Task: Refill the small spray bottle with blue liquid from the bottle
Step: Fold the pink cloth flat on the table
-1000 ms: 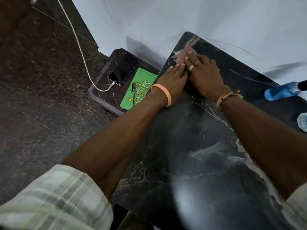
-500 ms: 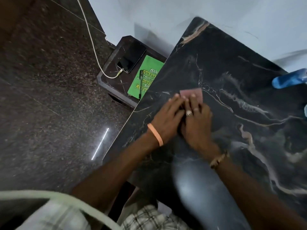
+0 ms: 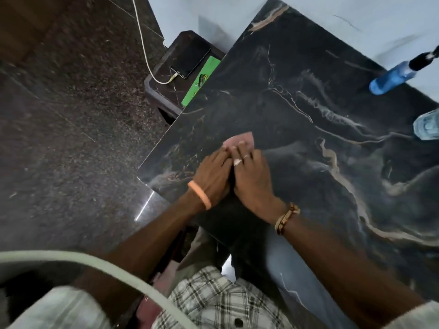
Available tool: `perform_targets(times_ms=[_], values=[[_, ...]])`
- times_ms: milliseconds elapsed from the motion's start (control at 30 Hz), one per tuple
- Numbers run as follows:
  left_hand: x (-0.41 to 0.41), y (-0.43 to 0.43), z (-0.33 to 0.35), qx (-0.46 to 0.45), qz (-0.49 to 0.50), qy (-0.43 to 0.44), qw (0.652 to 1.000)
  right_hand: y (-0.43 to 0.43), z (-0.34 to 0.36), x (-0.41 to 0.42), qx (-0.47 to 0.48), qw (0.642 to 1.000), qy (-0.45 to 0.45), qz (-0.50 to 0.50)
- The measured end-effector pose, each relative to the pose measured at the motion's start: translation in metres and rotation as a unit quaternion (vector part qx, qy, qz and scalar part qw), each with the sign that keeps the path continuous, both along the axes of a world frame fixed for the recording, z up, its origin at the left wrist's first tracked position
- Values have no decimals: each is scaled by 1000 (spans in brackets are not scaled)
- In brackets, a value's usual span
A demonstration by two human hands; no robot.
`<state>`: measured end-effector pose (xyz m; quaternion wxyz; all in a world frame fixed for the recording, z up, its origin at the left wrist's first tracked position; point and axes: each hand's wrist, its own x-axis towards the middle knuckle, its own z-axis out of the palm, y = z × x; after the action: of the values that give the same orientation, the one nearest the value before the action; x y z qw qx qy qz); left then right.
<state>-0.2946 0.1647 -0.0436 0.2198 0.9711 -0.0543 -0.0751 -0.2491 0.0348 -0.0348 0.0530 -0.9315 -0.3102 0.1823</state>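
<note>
Black marble table (image 3: 297, 86): left hand (image 3: 213, 176) and right hand (image 3: 253, 184) are laid flat together, straight fingers pressed on a pink cloth (image 3: 241, 139). Far right, blue liquid is seen in the spray bottle (image 3: 392, 78); a clear bottle (image 3: 427, 125) is cropped, contents unclear.

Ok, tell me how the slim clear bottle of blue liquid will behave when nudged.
The slim clear bottle of blue liquid shows blue almost up to its black top, so it is probably heavy for its size. Tall and narrow, near the far edge of the polished black marble table, it may tip if pushed high. Low pushes likely slide it.
</note>
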Motion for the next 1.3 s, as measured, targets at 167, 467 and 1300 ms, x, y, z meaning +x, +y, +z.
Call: perform_targets(times_ms=[167,467,1300], values=[[-23,-2,-2,42,72,-13,996,-6,-4,20,-9,980,-84,178],[-31,-144,8,79,-75,-4,994,-153,3,-48,-30,999,-20,-15],[-96,-324,8,62,-370,57,925,-352,5,-185,-83,967,12,-239]])
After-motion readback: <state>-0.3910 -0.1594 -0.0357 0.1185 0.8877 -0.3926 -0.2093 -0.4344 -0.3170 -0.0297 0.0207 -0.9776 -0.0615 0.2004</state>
